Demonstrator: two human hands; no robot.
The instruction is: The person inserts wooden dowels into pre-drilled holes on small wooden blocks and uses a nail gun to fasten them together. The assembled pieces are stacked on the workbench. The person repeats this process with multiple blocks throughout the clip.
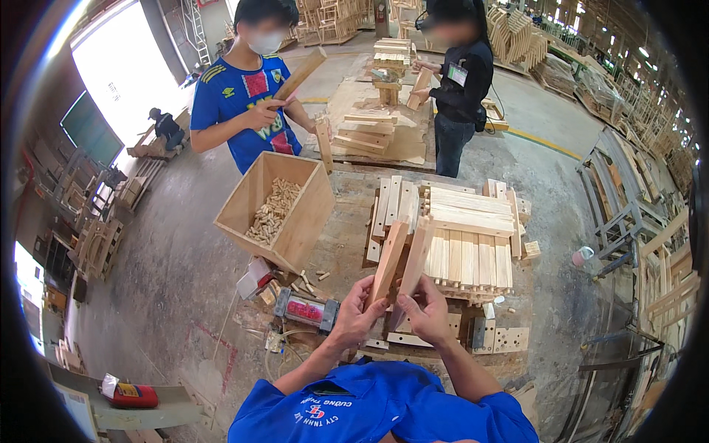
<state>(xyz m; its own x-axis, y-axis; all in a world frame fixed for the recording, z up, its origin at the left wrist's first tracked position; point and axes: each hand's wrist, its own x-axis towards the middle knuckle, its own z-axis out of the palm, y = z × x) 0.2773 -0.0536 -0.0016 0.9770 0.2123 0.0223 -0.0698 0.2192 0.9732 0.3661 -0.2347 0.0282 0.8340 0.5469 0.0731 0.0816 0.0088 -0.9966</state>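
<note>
My left hand (354,317) is closed around the lower end of a wooden bar (389,258). A second wooden bar (418,255) is held in my right hand (430,316), thumb along its near side. Both bars tilt upward and away from me, side by side, with a narrow gap between their upper parts. Just left of my left hand lies a pneumatic cylinder (304,310) with a red middle and grey ends. Beyond the bars, a neat stack of pale wooden slats (473,255) stands on the workbench.
An open wooden box (309,221) of short wooden dowels (275,212) stands left of the stack. Drilled blocks (509,340) lie to the right. Across the bench, a masked person (247,103) holds a bar; another person (465,88) handles wood. A metal rack (617,199) stands at far right.
</note>
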